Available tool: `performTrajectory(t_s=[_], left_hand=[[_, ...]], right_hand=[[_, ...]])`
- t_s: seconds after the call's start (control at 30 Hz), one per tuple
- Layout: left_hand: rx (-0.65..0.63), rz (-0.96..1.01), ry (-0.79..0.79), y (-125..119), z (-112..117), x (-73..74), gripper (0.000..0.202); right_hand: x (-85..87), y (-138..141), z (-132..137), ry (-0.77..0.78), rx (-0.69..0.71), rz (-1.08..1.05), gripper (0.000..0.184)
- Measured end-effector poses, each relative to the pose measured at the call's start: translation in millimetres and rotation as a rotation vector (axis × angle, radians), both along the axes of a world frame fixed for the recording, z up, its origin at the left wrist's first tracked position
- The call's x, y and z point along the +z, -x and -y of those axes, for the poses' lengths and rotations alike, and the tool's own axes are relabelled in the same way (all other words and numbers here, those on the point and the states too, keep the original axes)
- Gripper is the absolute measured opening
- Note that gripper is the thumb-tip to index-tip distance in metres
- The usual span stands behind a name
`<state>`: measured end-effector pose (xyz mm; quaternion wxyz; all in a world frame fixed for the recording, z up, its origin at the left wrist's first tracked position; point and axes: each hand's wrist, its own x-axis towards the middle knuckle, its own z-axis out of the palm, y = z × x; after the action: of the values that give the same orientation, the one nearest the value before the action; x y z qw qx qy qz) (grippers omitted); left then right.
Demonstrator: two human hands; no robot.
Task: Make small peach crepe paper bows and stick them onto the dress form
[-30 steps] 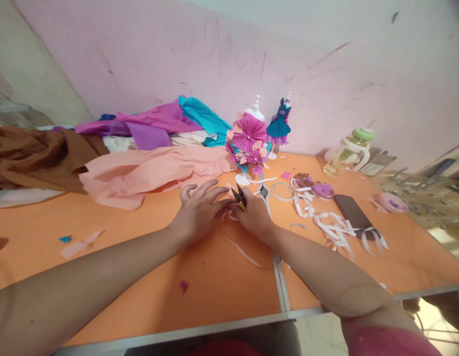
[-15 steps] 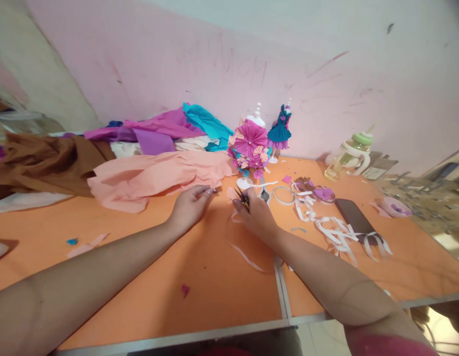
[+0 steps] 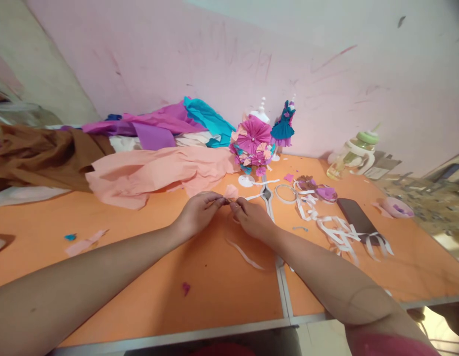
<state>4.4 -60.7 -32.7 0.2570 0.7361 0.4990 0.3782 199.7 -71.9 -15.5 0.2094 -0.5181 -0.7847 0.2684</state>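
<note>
over the worktop (image 3: 222,296), pinching a small thin piece (image 3: 228,200) between closely curled left hand (image 3: 196,213) and right hand (image 3: 254,217). about equally near both, seemingly lying crosswise from one to the other; can't tell if joined to the peach scrap (image 3: 231,190) just beyond.

Pinched between the fingertips of the left hand (image 3: 197,213) and right hand (image 3: 256,217), a slender piece (image 3: 228,200), too small to make out, is spanning the gap in front of the flower-covered figure (image 3: 252,138). A peach paper scrap (image 3: 231,191) is showing just beyond, nearer the figure. A pale, curved ribbon strip (image 3: 247,255) is lying farthest in front of the figure.
</note>
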Motion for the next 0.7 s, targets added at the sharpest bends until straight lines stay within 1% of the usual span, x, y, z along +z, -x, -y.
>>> performTrajectory(t_s=[0.13,0.27,0.37,0.5,0.7], left_hand=[[-0.073,-0.029,0.021,-2.0,3.0,0.6,0.036],[-0.108,-0.039,0.019,-2.7,4.5,1.4,0.036],[-0.112,-0.035,0.0,-2.0,3.3,1.2,0.035],[-0.131,-0.039,-0.031,-1.5,1.6,1.1,0.035],[-0.131,-0.015,-0.006,-1.4,0.1,-0.9,0.035]], right_hand=[[-0.4,0.1,-0.7,-0.008,0.001,-0.047,0.052],[-1.3,-0.9,-2.4,0.155,0.0,-0.172,0.051],[-1.7,-1.7,-4.0,0.215,0.009,-0.252,0.05],[-2.7,-1.6,-5.9,0.233,0.022,-0.283,0.048],[-2.1,-0.9,-6.4,0.212,0.033,-0.254,0.049]])
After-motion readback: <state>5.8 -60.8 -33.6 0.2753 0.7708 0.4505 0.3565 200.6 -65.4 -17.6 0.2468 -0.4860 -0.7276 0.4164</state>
